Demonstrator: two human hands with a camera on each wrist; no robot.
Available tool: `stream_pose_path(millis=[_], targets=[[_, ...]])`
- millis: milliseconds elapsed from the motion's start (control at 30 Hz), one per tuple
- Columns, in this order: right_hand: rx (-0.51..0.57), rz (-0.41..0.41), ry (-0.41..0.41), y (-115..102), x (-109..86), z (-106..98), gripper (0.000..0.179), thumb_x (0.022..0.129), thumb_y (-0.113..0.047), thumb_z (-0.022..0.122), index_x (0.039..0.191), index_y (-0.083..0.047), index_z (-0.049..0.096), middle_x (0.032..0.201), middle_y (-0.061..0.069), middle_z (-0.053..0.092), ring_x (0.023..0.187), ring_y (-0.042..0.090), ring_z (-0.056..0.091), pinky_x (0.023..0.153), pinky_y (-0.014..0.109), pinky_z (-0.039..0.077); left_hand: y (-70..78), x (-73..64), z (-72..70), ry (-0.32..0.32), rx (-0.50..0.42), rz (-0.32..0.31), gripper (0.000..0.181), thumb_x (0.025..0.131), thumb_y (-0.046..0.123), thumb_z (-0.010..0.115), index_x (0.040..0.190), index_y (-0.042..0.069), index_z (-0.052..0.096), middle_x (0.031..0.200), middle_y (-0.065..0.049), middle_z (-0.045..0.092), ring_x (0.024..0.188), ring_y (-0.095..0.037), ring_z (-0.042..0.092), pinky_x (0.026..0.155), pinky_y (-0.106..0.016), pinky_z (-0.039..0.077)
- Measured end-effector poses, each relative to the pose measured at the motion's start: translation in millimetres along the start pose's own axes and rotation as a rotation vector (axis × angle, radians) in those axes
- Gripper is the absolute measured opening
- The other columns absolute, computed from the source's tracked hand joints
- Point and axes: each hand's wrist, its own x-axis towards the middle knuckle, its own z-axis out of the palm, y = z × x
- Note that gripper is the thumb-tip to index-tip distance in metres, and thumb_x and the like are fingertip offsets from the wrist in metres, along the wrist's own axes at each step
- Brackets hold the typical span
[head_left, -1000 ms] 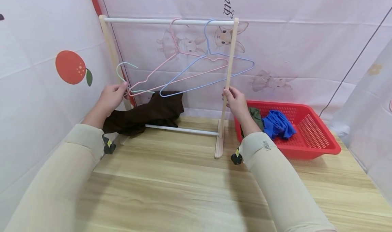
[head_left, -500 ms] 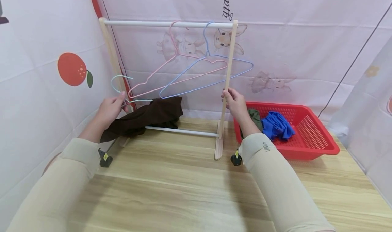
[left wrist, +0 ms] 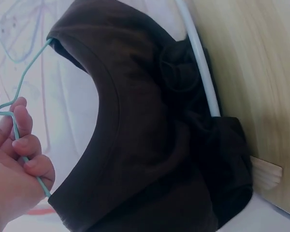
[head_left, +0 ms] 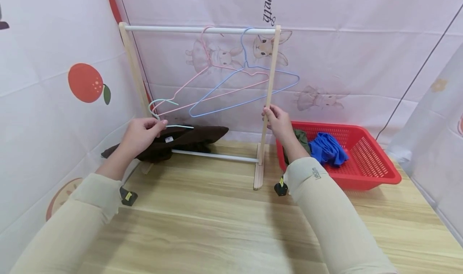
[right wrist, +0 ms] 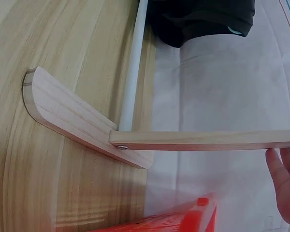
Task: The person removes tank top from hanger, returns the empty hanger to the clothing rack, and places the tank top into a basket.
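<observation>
My left hand (head_left: 142,136) pinches a mint-green clothes hanger (head_left: 160,100) just below its hook, at the left of the rack. A dark brown garment (head_left: 197,136) hangs on that hanger, its curved neckline around the hanger's arms in the left wrist view, where the hanger wire (left wrist: 23,79) enters the cloth. The garment's lower part is bunched over the rack's bottom bar (head_left: 220,156). My right hand (head_left: 280,123) holds the right wooden post (head_left: 273,65) of the clothes rack, thumb in front and fingers behind.
A pink hanger (head_left: 191,80) and a blue hanger (head_left: 217,84) hang from the top bar (head_left: 162,28). To the right stands a red basket (head_left: 380,167) containing a blue garment (head_left: 329,149) and a dark green one (head_left: 301,139). Printed cloth walls enclose the table's back and left.
My left hand has come down and then swung right with the hanger and brown garment. The garment now spreads wider, showing its white label. My right hand has stayed on the post.
</observation>
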Motion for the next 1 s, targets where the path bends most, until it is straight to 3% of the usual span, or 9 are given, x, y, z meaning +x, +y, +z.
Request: stream_pose_path(millis=[233, 367, 500, 567, 633, 700, 800, 1000], targets=[[-0.034, 0.031, -0.03, -7, -1.4, -4, 0.042, 0.102, -0.037, 0.051, 0.135, -0.012, 0.057, 0.127, 0.016, 0.062, 0.116, 0.026, 0.058, 0.098, 0.046, 0.05, 23.1, -12.8, -0.4, 0.032, 0.043, 0.094, 0.039, 0.095, 0.045, 0.062, 0.088, 0.007, 0.072, 0.068, -0.006, 0.054, 0.066, -0.02, 0.048, 0.057, -0.03, 0.038], [-0.094, -0.01, -0.013, -6, -4.3, -5, 0.045, 0.102, -0.037, 0.052, 0.137, -0.01, 0.056, 0.127, 0.014, 0.063, 0.113, 0.025, 0.059, 0.096, 0.043, 0.052, 37.7, -19.8, -0.2, 0.059, 0.053, 0.176, 0.03, 0.095, 0.036, 0.065, 0.087, 0.007, 0.072, 0.067, -0.006, 0.054, 0.064, -0.019, 0.046, 0.055, -0.027, 0.036], [-0.2, -0.144, 0.177, -2, -12.7, 0, 0.043, 0.1, -0.036, 0.056, 0.13, -0.007, 0.061, 0.11, 0.015, 0.069, 0.094, 0.024, 0.062, 0.082, 0.032, 0.054, 50.5, -25.2, 0.3, 0.094, 0.061, 0.237, 0.025, 0.095, 0.031, 0.066, 0.088, 0.008, 0.073, 0.066, -0.006, 0.055, 0.062, -0.019, 0.045, 0.053, -0.026, 0.036], [-0.244, -0.239, 0.297, 1, -19.6, 3, 0.037, 0.099, -0.034, 0.058, 0.121, -0.005, 0.066, 0.096, 0.015, 0.07, 0.083, 0.023, 0.061, 0.072, 0.029, 0.05, 56.4, -26.4, 1.6, 0.117, 0.061, 0.266, 0.022, 0.094, 0.029, 0.067, 0.088, 0.009, 0.073, 0.065, -0.005, 0.054, 0.061, -0.018, 0.045, 0.053, -0.025, 0.036], [-0.282, -0.342, 0.365, 2, -26.7, 8, 0.032, 0.099, -0.031, 0.059, 0.108, -0.003, 0.07, 0.086, 0.014, 0.067, 0.076, 0.023, 0.057, 0.068, 0.029, 0.044, 62.7, -26.9, 2.5, 0.148, 0.06, 0.308, 0.02, 0.094, 0.027, 0.068, 0.086, 0.009, 0.073, 0.063, -0.004, 0.052, 0.06, -0.017, 0.044, 0.053, -0.024, 0.035], [-0.315, -0.433, 0.35, -1, -34.2, 13, 0.029, 0.098, -0.03, 0.06, 0.101, -0.003, 0.071, 0.083, 0.012, 0.065, 0.075, 0.022, 0.055, 0.068, 0.03, 0.044, 69.2, -26.8, 3.7, 0.18, 0.062, 0.362, 0.018, 0.093, 0.024, 0.069, 0.084, 0.009, 0.072, 0.062, -0.002, 0.052, 0.059, -0.016, 0.043, 0.053, -0.023, 0.034], [-0.355, -0.551, 0.257, -7, -43.6, 20, 0.025, 0.099, -0.027, 0.06, 0.098, -0.005, 0.072, 0.086, 0.009, 0.065, 0.081, 0.02, 0.057, 0.07, 0.031, 0.047, 80.9, -26.7, 6.3, 0.217, 0.083, 0.444, 0.016, 0.092, 0.021, 0.07, 0.083, 0.008, 0.073, 0.063, -0.002, 0.054, 0.06, -0.014, 0.042, 0.054, -0.023, 0.032], [-0.365, -0.771, 0.059, -22, -62.4, 33, 0.023, 0.095, -0.02, 0.066, 0.113, -0.007, 0.071, 0.107, 0.008, 0.069, 0.103, 0.022, 0.061, 0.09, 0.038, 0.05, 106.2, -24.4, 15.8, 0.238, 0.091, 0.555, 0.014, 0.091, 0.016, 0.07, 0.084, 0.004, 0.073, 0.065, -0.004, 0.059, 0.065, -0.014, 0.044, 0.058, -0.027, 0.034]])
